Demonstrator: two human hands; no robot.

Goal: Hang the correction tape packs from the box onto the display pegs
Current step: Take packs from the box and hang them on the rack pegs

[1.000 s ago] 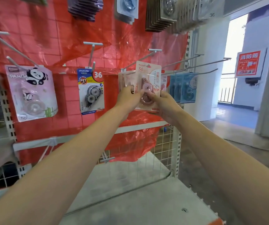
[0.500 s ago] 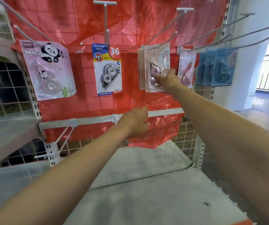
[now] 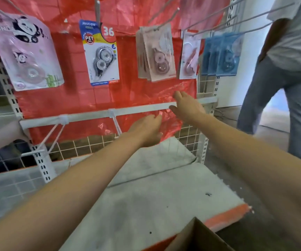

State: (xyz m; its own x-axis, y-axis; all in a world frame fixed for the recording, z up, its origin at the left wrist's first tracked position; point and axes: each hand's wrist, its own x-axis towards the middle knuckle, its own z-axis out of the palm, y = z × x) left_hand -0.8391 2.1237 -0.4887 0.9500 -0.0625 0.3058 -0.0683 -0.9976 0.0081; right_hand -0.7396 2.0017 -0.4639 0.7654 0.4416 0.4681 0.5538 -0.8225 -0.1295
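Head view: box cut off; blue packs blurred.

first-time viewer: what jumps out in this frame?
The red plastic sheet covering the rack's back panel dominates, with correction tape packs hanging in a row across it: a pink panda pack far left, pale pink packs at centre, blue packs at right. Below them, the left hand and right hand reach forward, holding nothing. A cardboard box corner shows at the bottom edge.
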